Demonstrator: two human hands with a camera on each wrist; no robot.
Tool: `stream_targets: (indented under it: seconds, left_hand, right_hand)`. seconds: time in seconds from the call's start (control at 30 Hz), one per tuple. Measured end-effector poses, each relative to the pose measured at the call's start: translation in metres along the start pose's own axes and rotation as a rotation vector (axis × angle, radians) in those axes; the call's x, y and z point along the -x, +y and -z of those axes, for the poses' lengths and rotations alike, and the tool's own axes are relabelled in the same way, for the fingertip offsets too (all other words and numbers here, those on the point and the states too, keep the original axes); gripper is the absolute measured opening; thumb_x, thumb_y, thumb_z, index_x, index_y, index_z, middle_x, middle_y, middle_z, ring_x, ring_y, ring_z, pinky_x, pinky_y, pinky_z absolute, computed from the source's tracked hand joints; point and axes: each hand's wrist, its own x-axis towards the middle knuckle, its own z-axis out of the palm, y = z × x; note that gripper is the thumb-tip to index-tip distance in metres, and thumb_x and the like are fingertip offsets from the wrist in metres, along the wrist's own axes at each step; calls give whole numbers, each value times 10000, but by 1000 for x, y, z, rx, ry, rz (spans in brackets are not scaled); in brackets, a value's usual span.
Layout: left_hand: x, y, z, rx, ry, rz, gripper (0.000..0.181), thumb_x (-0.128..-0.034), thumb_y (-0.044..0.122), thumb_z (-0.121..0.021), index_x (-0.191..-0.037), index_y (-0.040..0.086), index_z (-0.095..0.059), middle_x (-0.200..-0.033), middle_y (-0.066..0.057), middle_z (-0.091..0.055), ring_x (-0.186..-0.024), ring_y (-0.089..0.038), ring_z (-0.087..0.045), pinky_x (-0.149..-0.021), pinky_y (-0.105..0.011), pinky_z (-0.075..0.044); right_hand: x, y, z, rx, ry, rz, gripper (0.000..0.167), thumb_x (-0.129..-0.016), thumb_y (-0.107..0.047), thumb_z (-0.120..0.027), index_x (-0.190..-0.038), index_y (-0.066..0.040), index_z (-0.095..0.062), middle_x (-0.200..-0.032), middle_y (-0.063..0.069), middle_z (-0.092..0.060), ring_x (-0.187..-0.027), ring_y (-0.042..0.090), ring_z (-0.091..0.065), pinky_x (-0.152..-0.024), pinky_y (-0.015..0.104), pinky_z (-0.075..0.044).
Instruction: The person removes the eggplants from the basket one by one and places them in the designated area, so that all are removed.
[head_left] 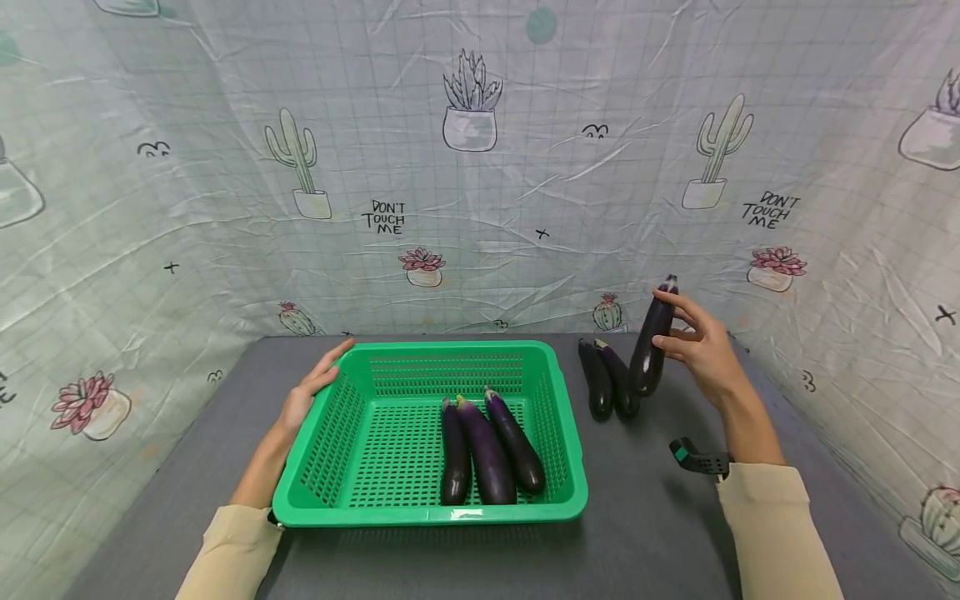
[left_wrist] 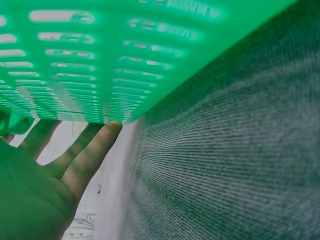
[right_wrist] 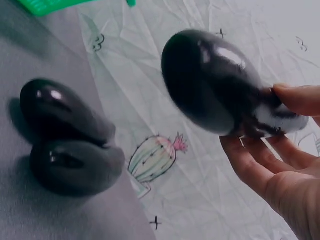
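My right hand [head_left: 701,350] grips a dark purple eggplant [head_left: 651,346] between thumb and fingers, its stem end up and its round end down. In the right wrist view this eggplant [right_wrist: 210,82] is lifted clear of the table. Beneath and left of it, two more eggplants [head_left: 596,379] lie side by side on the table. My left hand [head_left: 303,400] rests against the left side of a green plastic basket [head_left: 431,515]; the left wrist view shows straight fingers [left_wrist: 90,155] touching its slotted outer wall. Inside, three eggplants [head_left: 486,454] lie toward the right.
The grey table [head_left: 630,517] carries the basket and the loose eggplants. A pale curtain [head_left: 525,192] printed with potted plants hangs behind and along both sides. A black band [head_left: 701,460] is on my right wrist.
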Motion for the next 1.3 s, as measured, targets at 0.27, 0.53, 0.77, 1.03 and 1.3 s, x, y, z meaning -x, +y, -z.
stream_targets:
  seconds: [0.27,0.53,0.77,1.03,1.3]
  left_hand:
    - [0,0,0,15,-1,-1,574,-1158,229,-204,-1676,89,0,-1704,-262,86,-1386,-22,-464,-1069,-206,-474]
    - [-1,-1,0,34,-11,-18,580,-1157,227,-206,-1673,73,10,-1699,-266,65,-1402,-22,-460,-1083,-207,-465]
    - [-1,-2,1,37,-13,-16,582,-1158,232,-213,-1674,76,7,-1698,-274,71,-1405,-27,-457,-1087,-208,-464]
    - [-1,-2,0,39,-12,-18,581,-1158,231,-206,-1673,76,15,-1691,-277,58,-1396,-19,-468,-1088,-209,-464]
    - [-2,-1,0,-59,21,-16,573,-1156,226,-209,-1671,53,-26,-1705,-264,111,-1379,48,-393,-1068,-161,-432]
  right_hand:
    - [0,12,11,247,47,7,527,-1009,-35,-648,-1508,-113,-500,-1462,105,-456,-1028,-17,-656,-788,194,-572]
    - [0,24,18,395,52,-25,585,-996,-30,-645,-1542,-185,-502,-1551,212,-396,-1128,127,-652,-857,220,-530]
    - [-5,42,22,451,12,-115,697,-969,-17,-667,-1600,-173,-416,-1698,267,-187,-1401,622,-391,-1019,714,-446]
    - [-7,62,24,564,10,-117,657,-948,-20,-713,-1555,-95,-471,-1632,326,-306,-1338,576,-498,-957,601,-540]
    - [-8,75,25,583,21,-76,633,-943,-17,-718,-1534,-89,-502,-1531,371,-432,-1314,587,-515,-1007,691,-475]
